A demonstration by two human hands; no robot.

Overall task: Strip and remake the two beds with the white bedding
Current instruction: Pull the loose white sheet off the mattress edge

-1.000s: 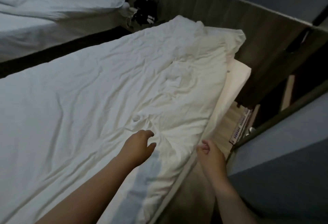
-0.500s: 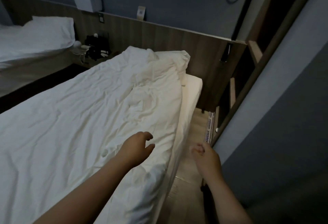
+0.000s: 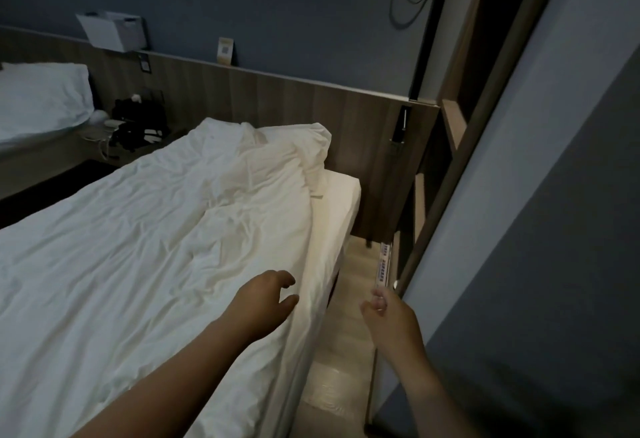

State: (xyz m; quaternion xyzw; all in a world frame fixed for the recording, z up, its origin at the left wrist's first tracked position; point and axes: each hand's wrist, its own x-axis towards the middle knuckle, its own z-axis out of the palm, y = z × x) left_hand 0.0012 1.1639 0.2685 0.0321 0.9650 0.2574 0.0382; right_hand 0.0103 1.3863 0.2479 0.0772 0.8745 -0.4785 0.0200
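- White cloth lies right under the left hand: it hovers over the near right edge of the duvet, fingers loosely curled and thumb apart, gripping nothing. Whether it brushes the fabric I cannot tell.
- The right hand is off the bed, above the strip of wooden floor between bed and wall. Its fingers are loosely curled and nothing shows in them.
- The duvet is spread crumpled over the near bed, not yet stripped. Its long axis runs away from the person toward the headboard, so its bulk lies ahead and to the left of both hands.
- The left hand is clearly the nearer one. The right would have to cross the floor gap to reach the same edge, so a grab at this side hem probably starts with the left.
- At the far end the duvet bunches over a pillow, and beside it a bare corner of the sheeted mattress shows.
- Further left, past a nightstand with dark clutter, the second bed carries its own white bedding.
- An open shelf unit stands to the right.
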